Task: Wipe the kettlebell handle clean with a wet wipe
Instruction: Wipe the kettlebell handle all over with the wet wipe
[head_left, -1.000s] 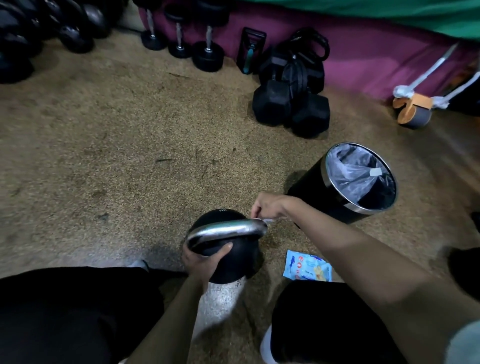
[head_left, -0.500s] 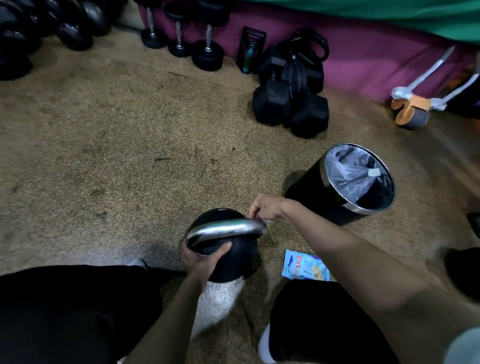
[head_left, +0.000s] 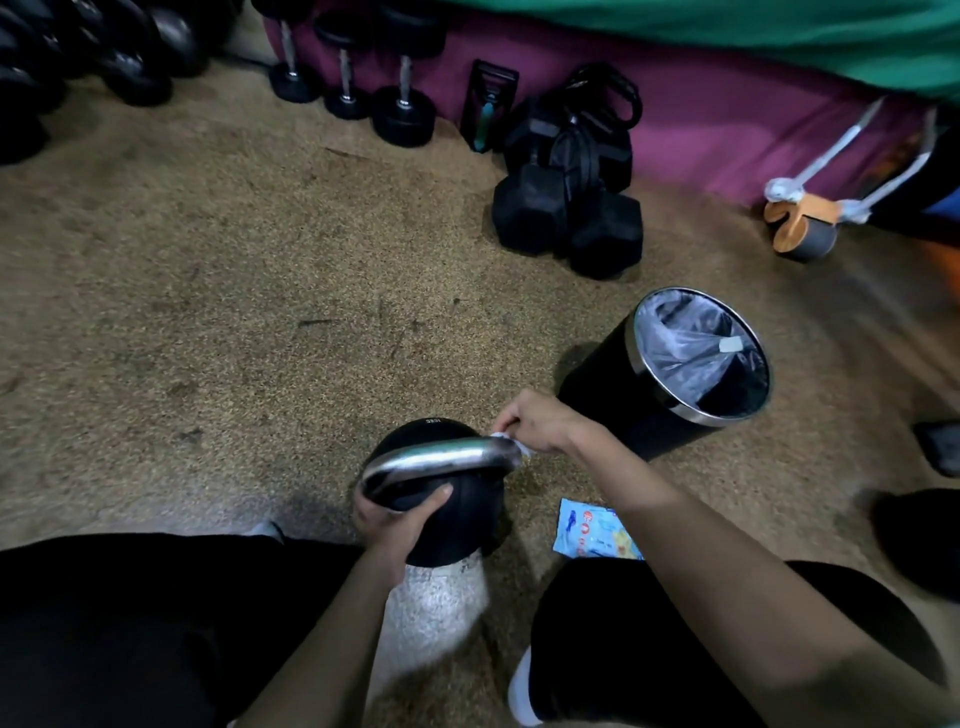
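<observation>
kettlebell (head_left: 467, 525) sits on the floor (head_left: 260, 312) between the knees. left hand (head_left: 395, 525) grips its body below the chrome handle (head_left: 436, 460), thumb on the ball. right hand (head_left: 540, 423) pinches the wet wipe (head_left: 505, 438) against the handle's right end. wipe pack (head_left: 592, 530) just right, trash bin (head_left: 623, 415) beyond.

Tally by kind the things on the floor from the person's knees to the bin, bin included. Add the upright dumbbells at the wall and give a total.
kettlebell: 1
wet wipe: 1
wipe packet: 1
bin: 1
upright dumbbells: 3
Total: 7
</observation>
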